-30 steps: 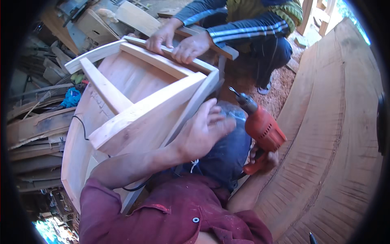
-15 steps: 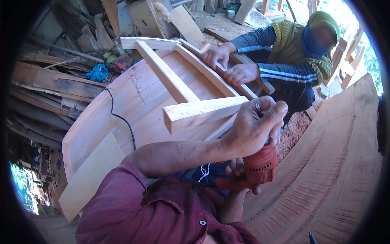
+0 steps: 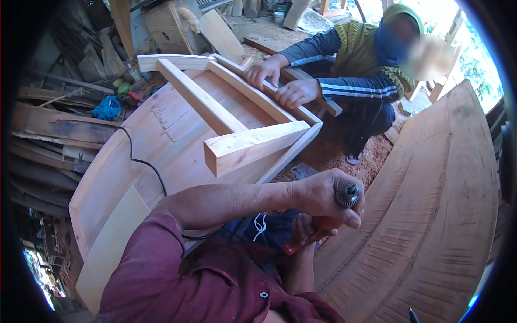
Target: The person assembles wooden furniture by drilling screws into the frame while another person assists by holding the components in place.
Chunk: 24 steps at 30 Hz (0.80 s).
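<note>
A red electric drill [image 3: 327, 222] is held between my two hands, its dark metal chuck [image 3: 347, 195] facing up; I cannot make out a bit in it. My left hand [image 3: 321, 195] is closed around the drill at the chuck end. Lower down, my right hand [image 3: 305, 231] grips the red handle, partly hidden behind the drill and my left arm. Just beyond lies a pale wooden frame of square bars [image 3: 253, 146] on a wide curved wooden panel [image 3: 177, 129]. Across the frame, a co-worker's two hands [image 3: 293, 94] rest on one of its bars.
The co-worker [image 3: 350, 54] crouches at the far right. A large wooden slab [image 3: 414, 199] stretches along my right. A black cable [image 3: 145, 161] crosses the panel beside a thin pale board [image 3: 116, 242]. Stacked planks [image 3: 59, 126] and a blue bag [image 3: 106, 108] lie left.
The drill has tipped and come lower, so its chuck now faces up into view. My left hand has moved down with it. The co-worker's hands stay on the bar.
</note>
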Tool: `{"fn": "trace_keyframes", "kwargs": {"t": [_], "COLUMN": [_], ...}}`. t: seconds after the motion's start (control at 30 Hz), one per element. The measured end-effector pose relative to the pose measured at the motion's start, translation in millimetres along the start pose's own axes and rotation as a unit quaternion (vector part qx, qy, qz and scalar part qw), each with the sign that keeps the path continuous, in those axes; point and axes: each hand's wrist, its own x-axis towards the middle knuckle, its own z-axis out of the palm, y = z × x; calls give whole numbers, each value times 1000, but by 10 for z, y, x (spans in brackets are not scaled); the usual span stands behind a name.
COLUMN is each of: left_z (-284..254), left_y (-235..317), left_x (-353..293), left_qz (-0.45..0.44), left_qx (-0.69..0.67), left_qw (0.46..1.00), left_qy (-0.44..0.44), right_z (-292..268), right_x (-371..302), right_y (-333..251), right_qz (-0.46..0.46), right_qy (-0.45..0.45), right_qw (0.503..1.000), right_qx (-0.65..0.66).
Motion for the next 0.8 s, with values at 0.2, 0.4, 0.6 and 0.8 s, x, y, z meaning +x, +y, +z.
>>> {"fn": "trace_keyframes", "kwargs": {"t": [0.2,0.4,0.6,0.8], "left_z": [-145,-173,-113,-166], "left_y": [-69,-157,-152,-162], "left_x": [-8,-55,-16,51], "left_qz": [5,-19,11,-18], "left_qx": [117,136,135,105], "left_qw": [992,983,986,990], "left_qy": [43,120,101,90], "right_z": [-44,-59,-67,-30], "right_x": [37,172,186,140], "right_y": [145,226,263,174], "right_qz": [-7,-1,4,-2], "right_qy": [-17,-30,-36,-34], "right_qw": [998,996,994,997], "right_qx": [57,89,100,68]}}
